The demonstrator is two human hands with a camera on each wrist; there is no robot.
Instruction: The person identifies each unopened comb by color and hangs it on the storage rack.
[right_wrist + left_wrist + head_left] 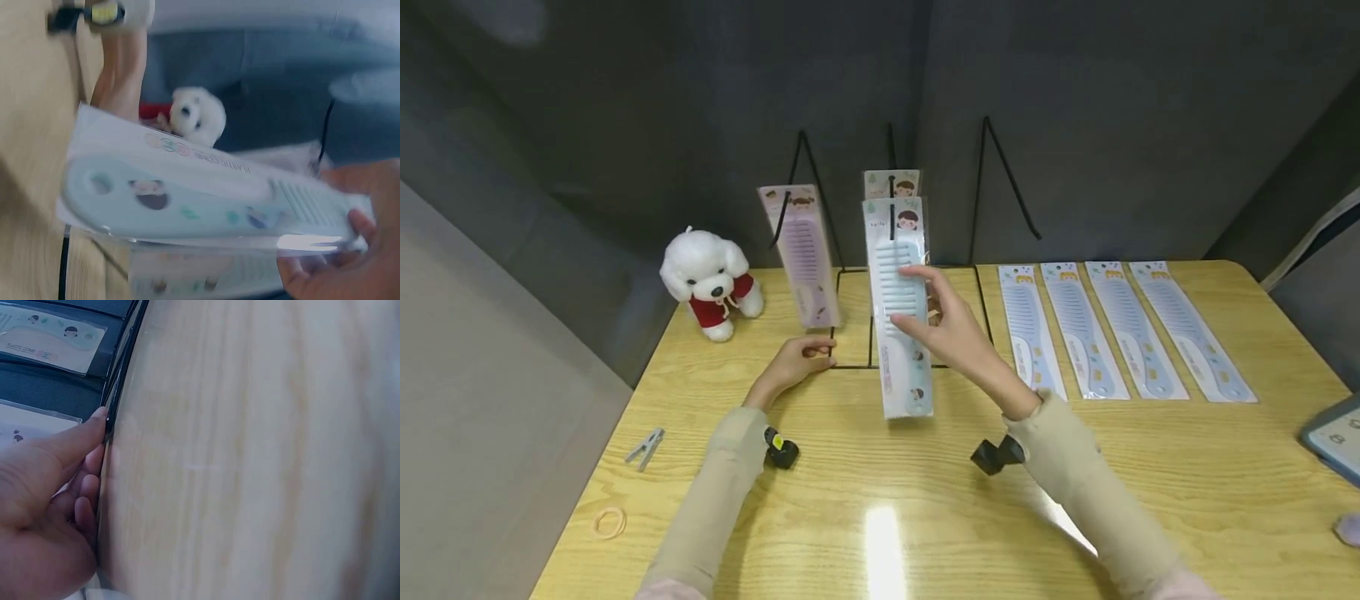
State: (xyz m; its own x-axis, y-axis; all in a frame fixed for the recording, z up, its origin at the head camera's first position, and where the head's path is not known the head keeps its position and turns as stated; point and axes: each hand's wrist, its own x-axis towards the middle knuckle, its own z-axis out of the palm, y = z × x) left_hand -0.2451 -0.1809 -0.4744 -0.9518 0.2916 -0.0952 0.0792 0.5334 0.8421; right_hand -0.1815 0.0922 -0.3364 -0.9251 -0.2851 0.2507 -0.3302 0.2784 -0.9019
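While held in the right grip (955, 325), mint-green packaged comb (904, 367): hanging in front on the middle prong (892, 223) of the black wire rack (1011, 173), handle end down, teeth higher up, below a printed face with dark hair.
Right grip: curled round the right edge of that package, thumb and forefinger across the front over the teeth, other fingers behind the card.
Left grip (792, 364): pinching the rack's base wire near its front left corner, just below the lilac packaged comb (805, 258).
Packaged comb behind (874, 185): hung on the same middle prong, mostly hidden, card top showing above the held one.
Left prong (780, 221): carrying the lilac packaged comb, lower end slanting to the right.
Blue packaged combs (1084, 333): four, laid flat side by side on the wooden surface (820, 500), right of the rack, handles toward the front.
White plush dog (700, 267): seated at the back left in red clothing, near the lilac packaged comb.
Front left: grey clothespin (653, 438) and beige ring-shaped band (610, 510), well apart from the rack.
Far right: blue-rimmed object (1341, 437) and small lilac item (1349, 528), both cut off, too partial to identify.
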